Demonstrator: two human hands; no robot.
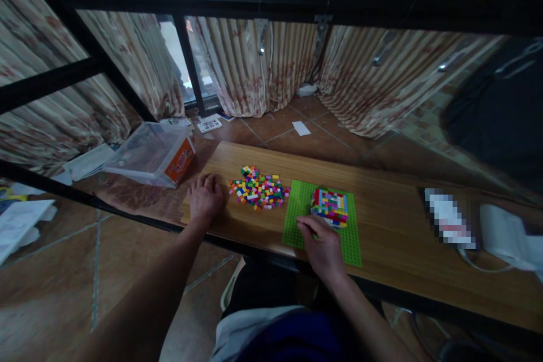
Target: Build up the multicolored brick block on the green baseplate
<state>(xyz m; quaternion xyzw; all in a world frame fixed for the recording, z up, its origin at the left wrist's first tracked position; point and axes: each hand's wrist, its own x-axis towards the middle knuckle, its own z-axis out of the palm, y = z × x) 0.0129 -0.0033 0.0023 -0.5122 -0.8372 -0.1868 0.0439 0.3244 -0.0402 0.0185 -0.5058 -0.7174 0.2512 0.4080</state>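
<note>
My right hand [322,243] is over the green baseplate [292,226], just in front of a small structure of multicoloured toy bricks [333,206] built on it. Its thumb and forefinger are pinched together, and whatever they hold is too small to make out. At the left end of the wooden bench, my left hand [206,198] rests palm down with its fingers loosely laid on the surface. Between it and the baseplate lies a loose pile of small coloured bricks [259,188], apart from the hand.
A clear plastic box [144,153] with an orange label stands beyond the bench's left end. Toward the right of the wooden bench [390,220] are a blurred-out phone-like object [449,218] and a white item [503,235] with a cable. Black metal bars [271,3] cross above.
</note>
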